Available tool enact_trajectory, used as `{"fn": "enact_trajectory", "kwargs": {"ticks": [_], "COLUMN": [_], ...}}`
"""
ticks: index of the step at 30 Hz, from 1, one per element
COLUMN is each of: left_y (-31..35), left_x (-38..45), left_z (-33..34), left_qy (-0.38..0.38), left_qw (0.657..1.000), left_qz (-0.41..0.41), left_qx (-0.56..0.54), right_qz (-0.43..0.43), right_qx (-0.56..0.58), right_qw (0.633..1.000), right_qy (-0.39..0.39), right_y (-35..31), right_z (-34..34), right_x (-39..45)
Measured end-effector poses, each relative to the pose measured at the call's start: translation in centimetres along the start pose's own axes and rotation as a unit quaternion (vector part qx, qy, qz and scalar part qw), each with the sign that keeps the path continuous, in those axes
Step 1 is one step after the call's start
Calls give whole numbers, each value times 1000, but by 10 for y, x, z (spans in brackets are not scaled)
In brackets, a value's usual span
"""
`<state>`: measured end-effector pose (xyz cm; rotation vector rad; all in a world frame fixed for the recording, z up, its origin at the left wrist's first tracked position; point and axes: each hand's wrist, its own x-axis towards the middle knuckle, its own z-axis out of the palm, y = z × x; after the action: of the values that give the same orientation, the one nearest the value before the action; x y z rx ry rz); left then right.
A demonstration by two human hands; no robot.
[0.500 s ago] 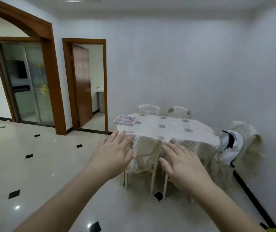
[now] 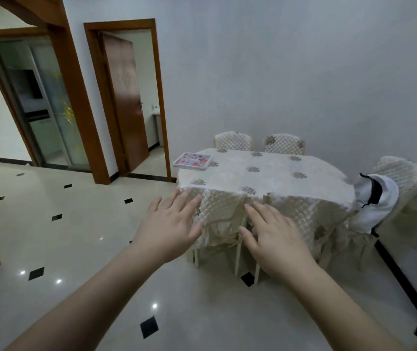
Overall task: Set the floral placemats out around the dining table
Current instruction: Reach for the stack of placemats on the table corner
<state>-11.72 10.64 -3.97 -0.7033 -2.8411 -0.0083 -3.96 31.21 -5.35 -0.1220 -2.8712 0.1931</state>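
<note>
A stack of floral placemats [image 2: 192, 161], white with pink and red flowers, lies on the far left corner of the dining table [image 2: 273, 176]. The table wears a cream cloth with grey flower motifs. My left hand [image 2: 170, 228] and my right hand [image 2: 273, 239] reach forward side by side, palms down, fingers spread and empty. Both hover in the air well short of the table, in front of the near chairs. The placemats lie beyond my left hand.
Quilted cream chairs surround the table: two near ones [image 2: 221, 219], two at the far side [image 2: 232, 141], one at the right [image 2: 402, 188] with a white garment [image 2: 375, 201] draped on it. The wall runs close on the right. Glossy tiled floor [image 2: 63, 236] and two doorways lie left.
The view has tilted down and come a little closer to the table. Both hands stay stretched out and empty, in the same pose.
</note>
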Motion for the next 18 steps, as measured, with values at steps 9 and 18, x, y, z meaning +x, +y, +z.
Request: {"fn": "enact_trajectory", "kwargs": {"ticks": [9,18], "left_y": [-10,-79], "left_x": [57,117], "left_z": [31,59], "left_qy": [-28,-33], "left_qw": [999,997], "left_qz": [-32,-57], "left_qx": [-6,-31], "right_qz": [-49,-79], "right_qx": [21,41], "right_qw": [999,996], "right_qy": [-11,-28], "right_y": [5,-36], "right_z": [38,69], "right_x": [75,173]}}
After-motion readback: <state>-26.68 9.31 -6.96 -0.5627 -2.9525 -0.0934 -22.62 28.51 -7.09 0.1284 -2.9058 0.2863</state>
